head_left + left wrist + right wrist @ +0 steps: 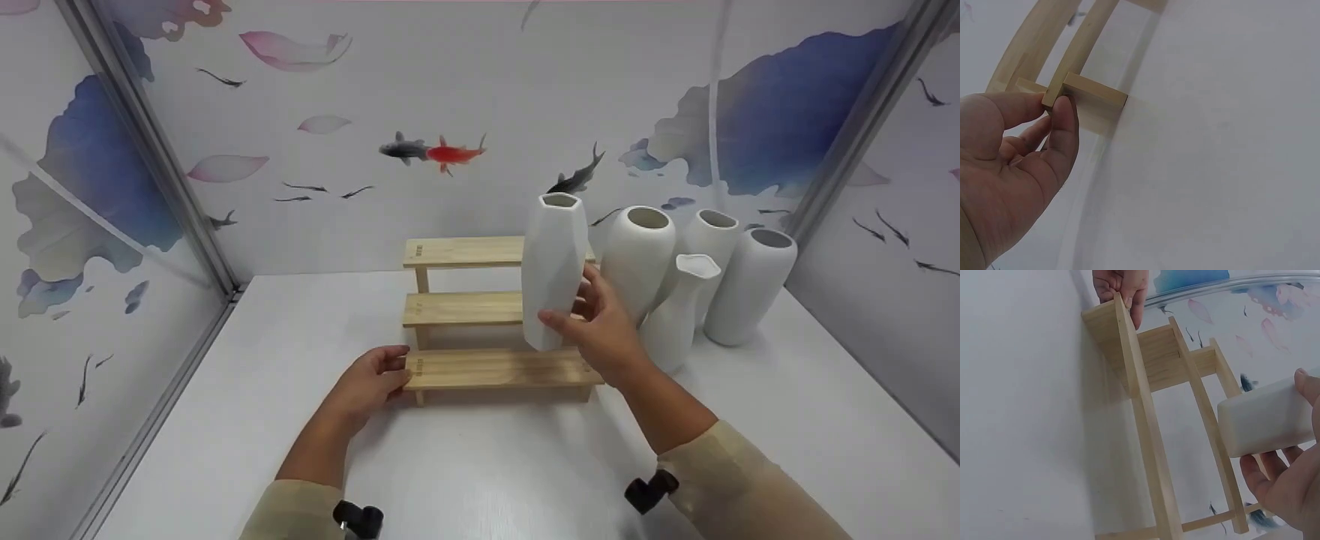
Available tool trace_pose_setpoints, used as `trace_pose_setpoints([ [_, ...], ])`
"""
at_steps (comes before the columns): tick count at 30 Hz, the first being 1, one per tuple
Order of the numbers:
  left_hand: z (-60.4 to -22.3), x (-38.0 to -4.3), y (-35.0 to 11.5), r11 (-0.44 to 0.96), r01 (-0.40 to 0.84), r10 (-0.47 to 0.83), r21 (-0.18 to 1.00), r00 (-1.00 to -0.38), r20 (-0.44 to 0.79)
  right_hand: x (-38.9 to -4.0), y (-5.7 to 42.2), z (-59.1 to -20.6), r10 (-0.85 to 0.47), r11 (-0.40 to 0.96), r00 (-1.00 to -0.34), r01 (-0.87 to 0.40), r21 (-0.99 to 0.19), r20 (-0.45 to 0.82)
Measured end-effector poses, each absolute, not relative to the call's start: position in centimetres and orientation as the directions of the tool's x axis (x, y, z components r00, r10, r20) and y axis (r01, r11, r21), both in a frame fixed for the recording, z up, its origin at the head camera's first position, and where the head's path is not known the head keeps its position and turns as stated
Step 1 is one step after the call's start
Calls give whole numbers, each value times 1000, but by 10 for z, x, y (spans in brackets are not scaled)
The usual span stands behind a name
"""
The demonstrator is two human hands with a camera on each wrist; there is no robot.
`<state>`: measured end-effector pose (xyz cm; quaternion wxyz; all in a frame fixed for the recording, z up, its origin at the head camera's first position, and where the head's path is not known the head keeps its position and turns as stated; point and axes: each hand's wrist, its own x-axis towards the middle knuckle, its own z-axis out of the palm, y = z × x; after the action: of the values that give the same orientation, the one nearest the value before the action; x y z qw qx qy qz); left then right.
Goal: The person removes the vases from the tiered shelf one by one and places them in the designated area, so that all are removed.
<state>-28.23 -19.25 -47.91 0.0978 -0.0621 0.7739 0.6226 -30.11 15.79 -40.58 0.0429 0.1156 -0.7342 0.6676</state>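
Observation:
A three-step wooden shelf (480, 367) stands on the white table. My left hand (371, 384) pinches the left end of its lowest step between thumb and fingers, seen closer in the left wrist view where the wooden shelf edge (1054, 95) sits between the fingertips. My right hand (607, 330) grips a tall white faceted vase (553, 262) round its lower part, upright, with an angular opening at the top. In the head view the vase overlaps the right part of the steps. The right wrist view shows the vase's base (1241, 427) raised above the steps.
Several white vases stand at the right: a rounded one (637, 255), a narrow-necked one with a flared rim (675, 322), a tall one behind (712, 225) and a leaning-looking cylinder (750, 292). Printed wall panels (480, 75) with fish close off the back and sides.

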Motion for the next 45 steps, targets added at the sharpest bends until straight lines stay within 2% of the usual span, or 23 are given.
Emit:
trace_pose_setpoints([
  [9,-480,-282,-193,218,-223,31,950,-971,-235,-288,171,-425,-85,86,-976,-209,-974,202],
  [19,-477,-282,-192,217,-231,29,948,-970,-243,-278,198,-434,-27,127,-985,-171,-977,169],
  [27,-477,-282,-192,211,-219,34,953,-972,-231,-270,224,-436,-15,107,-987,-162,-981,161],
  [39,-477,-281,-194,213,-204,46,955,-975,-219,-253,266,-436,46,210,-997,-50,-976,61],
  [45,-478,-282,-193,217,-220,26,951,-973,-231,-245,288,-439,77,283,-995,-33,-958,57],
])
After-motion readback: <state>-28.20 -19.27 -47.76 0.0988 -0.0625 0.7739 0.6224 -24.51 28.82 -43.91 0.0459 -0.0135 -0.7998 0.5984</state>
